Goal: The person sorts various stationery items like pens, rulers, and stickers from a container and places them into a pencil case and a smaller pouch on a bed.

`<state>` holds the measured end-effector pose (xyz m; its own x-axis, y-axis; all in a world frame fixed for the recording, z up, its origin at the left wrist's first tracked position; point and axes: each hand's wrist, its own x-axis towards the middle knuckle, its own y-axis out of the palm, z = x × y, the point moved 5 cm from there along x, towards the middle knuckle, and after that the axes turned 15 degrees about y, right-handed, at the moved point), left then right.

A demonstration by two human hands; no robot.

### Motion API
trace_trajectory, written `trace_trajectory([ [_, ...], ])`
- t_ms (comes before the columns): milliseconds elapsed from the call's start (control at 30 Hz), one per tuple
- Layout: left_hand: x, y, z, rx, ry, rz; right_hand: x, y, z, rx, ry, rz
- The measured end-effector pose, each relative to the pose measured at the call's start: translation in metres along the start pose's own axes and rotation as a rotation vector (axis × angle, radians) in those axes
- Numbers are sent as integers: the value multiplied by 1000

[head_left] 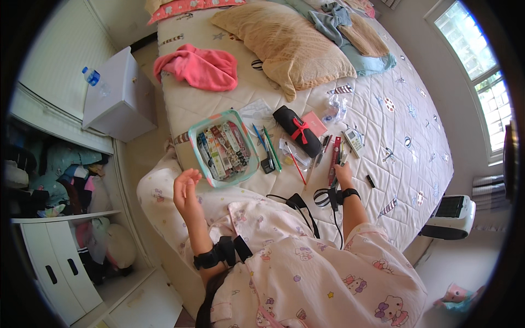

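My left hand (186, 192) is raised beside the near left corner of a clear plastic box (252, 174) with a teal rim, its fingers loosely bent and apart, holding nothing. Inside the box lie several narrow patterned strips (223, 150). My right hand (344, 176) is down on the bed among pens, its fingers closed at a small, light-coloured thing (343, 158) too small to name. Just left of it lies a slim red packet (333, 161). A black roll (290, 124) tied with a red ribbon (300, 130) lies between the box and a white remote control (354, 143).
Green (272, 149) and blue pencils, a red pen (296, 164), a pink booklet (314, 123) and crumpled clear plastic (336, 108) lie on the quilted bed (394, 158). Farther back are a tan pillow (290, 46) and a pink cloth (199, 68). Black straps (298, 202) lie near my lap.
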<state>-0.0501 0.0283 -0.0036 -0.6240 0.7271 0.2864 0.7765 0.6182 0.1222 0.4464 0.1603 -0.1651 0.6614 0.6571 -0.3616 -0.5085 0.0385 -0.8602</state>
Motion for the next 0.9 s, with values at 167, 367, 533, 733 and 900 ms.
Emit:
trace_trajectory([
  [167,2,-4,3,6,-20,-19,20,-6,-32,0,11,-17],
  [367,4,7,12,-43,-49,14,-31,-37,12,-85,-316,-474],
  [533,-1,28,15,-94,-72,65,-29,0,33,-162,-299,-272],
  [733,-5,37,11,-105,-105,117,-36,-1,55,-390,-203,-239],
  [900,-6,25,19,-90,-102,78,-25,7,55,-465,-161,-217],
])
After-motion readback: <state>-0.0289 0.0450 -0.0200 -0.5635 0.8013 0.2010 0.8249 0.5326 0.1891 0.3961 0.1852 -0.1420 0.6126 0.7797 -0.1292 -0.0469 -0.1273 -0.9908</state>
